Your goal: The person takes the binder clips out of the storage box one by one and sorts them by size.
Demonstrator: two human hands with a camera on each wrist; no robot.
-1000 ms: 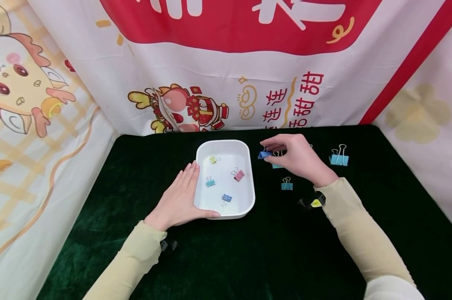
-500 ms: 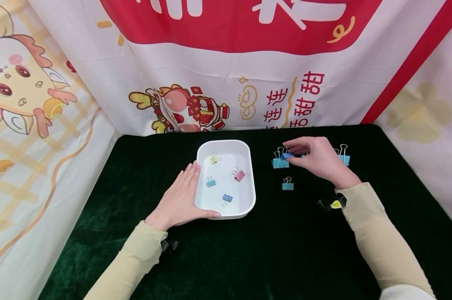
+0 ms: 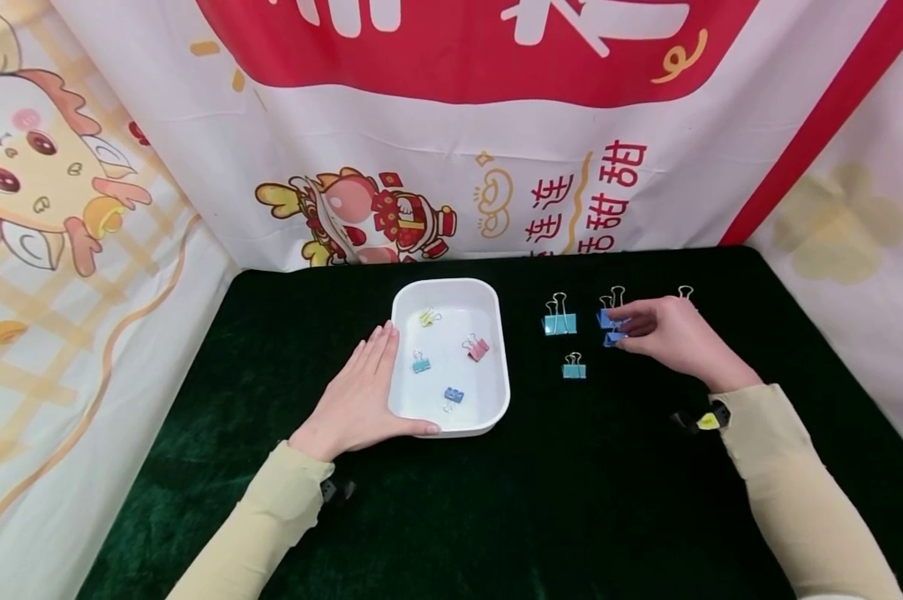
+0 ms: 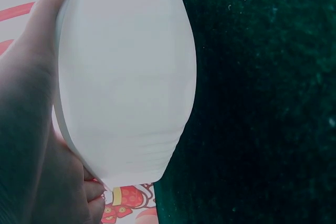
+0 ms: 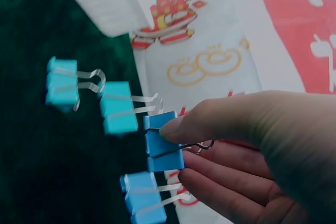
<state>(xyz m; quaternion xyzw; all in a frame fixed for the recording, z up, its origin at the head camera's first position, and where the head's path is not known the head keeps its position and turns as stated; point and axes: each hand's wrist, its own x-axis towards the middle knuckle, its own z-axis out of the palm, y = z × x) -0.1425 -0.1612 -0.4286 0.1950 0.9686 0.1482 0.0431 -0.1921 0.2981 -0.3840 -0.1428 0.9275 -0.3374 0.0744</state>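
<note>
My right hand pinches a blue binder clip between thumb and fingers, at the right of the table. Just beyond it stands another blue binder clip, partly covered by the hand in the head view. My left hand lies along the left side of a white tray, fingers straight, thumb at its near corner. Inside the tray are a yellow clip, a pink clip, a small teal clip and a small blue clip.
Right of the tray stand a large teal binder clip and a smaller teal clip. Behind my right hand, the wire handles of one more clip show. A printed white curtain hangs at the back edge of the dark green cloth.
My right hand has carried the blue clip rightward, past the large teal clip, to beside the standing blue clip. The left hand and tray stay put.
</note>
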